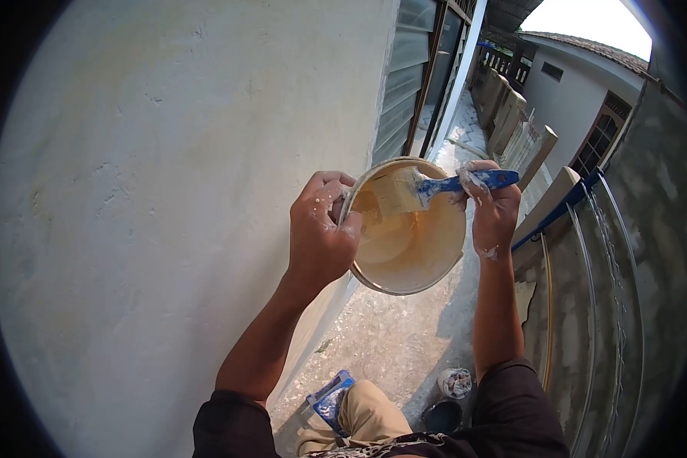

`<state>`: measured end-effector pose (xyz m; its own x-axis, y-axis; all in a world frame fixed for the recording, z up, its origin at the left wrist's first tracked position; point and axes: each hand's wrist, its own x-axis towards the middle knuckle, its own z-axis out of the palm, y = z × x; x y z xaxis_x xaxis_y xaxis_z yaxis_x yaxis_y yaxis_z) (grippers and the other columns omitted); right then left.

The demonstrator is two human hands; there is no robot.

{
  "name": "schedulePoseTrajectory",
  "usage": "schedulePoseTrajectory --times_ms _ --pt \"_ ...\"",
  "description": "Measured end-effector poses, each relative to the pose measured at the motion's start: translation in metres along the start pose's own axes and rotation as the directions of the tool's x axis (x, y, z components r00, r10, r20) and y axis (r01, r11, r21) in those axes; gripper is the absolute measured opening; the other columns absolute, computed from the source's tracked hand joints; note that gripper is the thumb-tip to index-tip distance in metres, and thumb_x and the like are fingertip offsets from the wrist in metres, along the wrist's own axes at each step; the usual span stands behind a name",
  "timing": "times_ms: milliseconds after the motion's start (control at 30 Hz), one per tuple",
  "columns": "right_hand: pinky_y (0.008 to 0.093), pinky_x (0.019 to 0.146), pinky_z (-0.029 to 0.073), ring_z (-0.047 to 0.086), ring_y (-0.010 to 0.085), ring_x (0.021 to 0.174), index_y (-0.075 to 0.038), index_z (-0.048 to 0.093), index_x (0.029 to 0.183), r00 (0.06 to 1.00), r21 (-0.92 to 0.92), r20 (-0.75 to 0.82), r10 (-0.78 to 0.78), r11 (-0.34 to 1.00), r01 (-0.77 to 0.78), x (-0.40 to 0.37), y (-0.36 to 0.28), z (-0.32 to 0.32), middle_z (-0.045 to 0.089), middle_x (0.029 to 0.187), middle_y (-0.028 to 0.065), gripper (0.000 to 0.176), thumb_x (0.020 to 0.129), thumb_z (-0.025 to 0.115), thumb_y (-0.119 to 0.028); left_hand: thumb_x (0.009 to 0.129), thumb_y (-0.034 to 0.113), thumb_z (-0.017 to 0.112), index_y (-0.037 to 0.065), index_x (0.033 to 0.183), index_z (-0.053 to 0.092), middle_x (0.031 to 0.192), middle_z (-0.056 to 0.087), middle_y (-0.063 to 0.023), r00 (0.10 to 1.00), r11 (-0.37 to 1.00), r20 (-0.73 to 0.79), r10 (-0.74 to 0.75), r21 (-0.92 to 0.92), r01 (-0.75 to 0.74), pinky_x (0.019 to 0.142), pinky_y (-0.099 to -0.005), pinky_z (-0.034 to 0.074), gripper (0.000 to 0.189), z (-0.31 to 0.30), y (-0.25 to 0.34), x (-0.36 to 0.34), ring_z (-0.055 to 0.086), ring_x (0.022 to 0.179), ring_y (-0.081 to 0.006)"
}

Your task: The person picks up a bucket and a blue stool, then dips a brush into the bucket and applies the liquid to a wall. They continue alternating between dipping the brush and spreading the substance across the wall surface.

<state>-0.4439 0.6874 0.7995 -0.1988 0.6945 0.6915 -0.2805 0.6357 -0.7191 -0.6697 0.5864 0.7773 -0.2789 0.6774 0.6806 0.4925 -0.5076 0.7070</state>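
Note:
My left hand (327, 227) grips the rim of a round paint bucket (412, 263), thumb inside and fingers outside. The bucket is tilted toward me, and pale, cream-coloured paint coats its inner wall. My right hand (492, 208) is closed around the blue handle of a paintbrush (466, 182). The brush's wide, paint-covered bristles lie over the bucket's mouth, close to its far rim. White paint spots both hands and the brush handle.
A pale plastered wall (168, 191) stands close on my left, with a louvred window (408, 80) farther along. Below are a blue step stool (330, 401), a white tub (455, 383) and a dark bucket (443, 417). Metal rods (588, 259) lean along the right wall.

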Motion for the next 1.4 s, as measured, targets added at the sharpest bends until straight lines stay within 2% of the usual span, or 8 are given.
schedulePoseTrajectory --times_ms 333,400,633,767,867,933,1033,1400 --pt "0.0265 0.060 0.054 0.070 0.0165 0.072 0.007 0.066 0.106 0.988 -0.122 0.040 0.147 0.982 -0.142 0.061 -0.070 0.003 0.071 0.087 0.0128 0.015 0.091 0.068 0.006 0.074 -0.009 0.060 -0.009 0.092 0.065 0.111 0.063 -0.0126 0.988 0.982 0.015 -0.155 -0.109 0.155 0.056 -0.0262 0.047 0.019 -0.030 0.060 0.062 0.056 0.060 -0.0095" --pt "0.0264 0.062 0.056 0.072 0.0169 0.074 0.005 0.064 0.104 0.979 -0.162 0.019 0.201 0.967 -0.196 0.066 -0.080 0.006 0.071 0.084 0.0122 0.012 0.092 0.067 0.006 0.072 -0.016 0.055 -0.012 0.087 0.058 0.110 0.062 -0.0117 0.996 0.995 0.038 -0.084 -0.054 0.086 0.049 -0.0220 0.043 0.017 -0.034 0.066 0.070 0.053 0.064 -0.0033" --pt "0.0292 0.072 0.060 0.073 0.0185 0.081 0.003 0.057 0.100 0.944 -0.041 0.040 0.327 0.945 -0.325 0.076 -0.109 0.009 0.070 0.089 0.0114 0.010 0.094 0.065 0.003 0.072 -0.016 0.056 -0.011 0.086 0.058 0.110 0.062 -0.0108 0.994 0.992 0.060 -0.096 -0.076 0.101 0.048 -0.0218 0.040 0.015 -0.051 0.075 0.080 0.052 0.062 -0.0029" --pt "0.0295 0.073 0.060 0.073 0.0187 0.082 0.004 0.060 0.102 0.947 0.032 0.026 0.321 0.946 -0.322 0.078 -0.125 0.010 0.070 0.090 0.0123 0.008 0.095 0.063 0.002 0.071 -0.016 0.056 -0.010 0.087 0.058 0.109 0.061 -0.0110 0.992 0.992 0.066 -0.111 -0.055 0.115 0.050 -0.0211 0.040 0.016 -0.060 0.080 0.093 0.052 0.063 -0.0039" --pt "0.0302 0.074 0.060 0.074 0.0199 0.083 0.006 0.064 0.108 0.977 -0.142 0.019 0.213 0.968 -0.208 0.070 -0.133 0.009 0.071 0.091 0.0142 0.015 0.094 0.063 0.000 0.071 -0.015 0.057 -0.010 0.088 0.058 0.105 0.060 -0.0111 0.991 0.993 0.067 -0.116 -0.025 0.118 0.052 -0.0215 0.043 0.017 -0.066 0.087 0.096 0.053 0.065 -0.0057" --pt "0.0316 0.074 0.060 0.074 0.0223 0.084 0.009 0.066 0.114 0.974 0.032 0.086 0.211 0.976 -0.214 0.076 -0.136 0.000 0.072 0.093 0.0163 0.023 0.094 0.065 -0.003 0.072 -0.014 0.058 -0.010 0.088 0.058 0.103 0.059 -0.0108 0.993 0.994 0.053 -0.108 0.012 0.107 0.052 -0.0221 0.045 0.017 -0.068 0.094 0.106 0.054 0.066 -0.0071" --pt "0.0331 0.073 0.059 0.075 0.0261 0.086 0.009 0.067 0.115 0.978 0.037 0.081 0.194 0.980 -0.197 0.081 -0.145 -0.007 0.073 0.094 0.0183 0.026 0.095 0.067 -0.008 0.072 -0.012 0.059 -0.010 0.085 0.056 0.093 0.053 -0.0086 0.987 0.991 0.094 -0.131 0.043 0.128 0.056 -0.0255 0.054 0.014 -0.071 0.103 0.114 0.056 0.076 -0.0119" --pt "0.0347 0.071 0.060 0.074 0.0264 0.089 0.011 0.067 0.116 0.992 0.305 0.124 0.003 0.951 -0.041 0.122 -0.140 -0.007 0.074 0.094 0.0212 0.031 0.095 0.070 -0.012 0.072 -0.006 0.063 -0.008 0.079 0.050 0.089 0.056 -0.0122 0.988 0.978 0.053 -0.144 0.158 0.134 0.064 -0.0326 0.054 0.015 -0.103 0.151 0.130 0.058 0.076 -0.0196"
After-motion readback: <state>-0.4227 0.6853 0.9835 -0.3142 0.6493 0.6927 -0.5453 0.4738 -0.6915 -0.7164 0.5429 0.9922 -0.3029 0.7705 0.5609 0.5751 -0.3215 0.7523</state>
